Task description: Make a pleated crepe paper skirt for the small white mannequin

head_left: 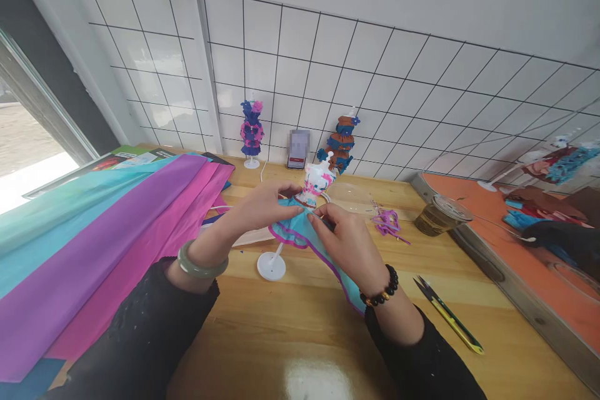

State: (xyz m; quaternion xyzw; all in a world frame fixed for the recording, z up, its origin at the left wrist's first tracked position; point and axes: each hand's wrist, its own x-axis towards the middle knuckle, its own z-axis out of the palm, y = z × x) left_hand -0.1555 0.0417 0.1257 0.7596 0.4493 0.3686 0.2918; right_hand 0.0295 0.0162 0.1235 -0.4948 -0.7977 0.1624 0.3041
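A small white dress form (pixel 319 182) with pink and blue patches stands tilted on a round white base (pixel 271 267), in the middle of the table. Around its waist runs a light blue strip (pixel 294 231) with purple edging, gathered like a skirt on the left side. My left hand (pixel 255 205) grips the gathered part at the waist, thumb in front and fingers partly hidden behind the form. My right hand (pixel 350 239) pinches the strip's upper edge near the front of the waist. The strip's loose length hangs down beneath my right hand and wrist.
Coloured sheets (pixel 98 262) cover the left side. Yellow-handled snips (pixel 449 315) lie at right, near a lidded cup (pixel 440 215) and purple scraps (pixel 388 222). Two dressed forms, one purple-pink (pixel 252 128) and one brown-blue (pixel 341 140), flank a phone (pixel 298 149) by the wall.
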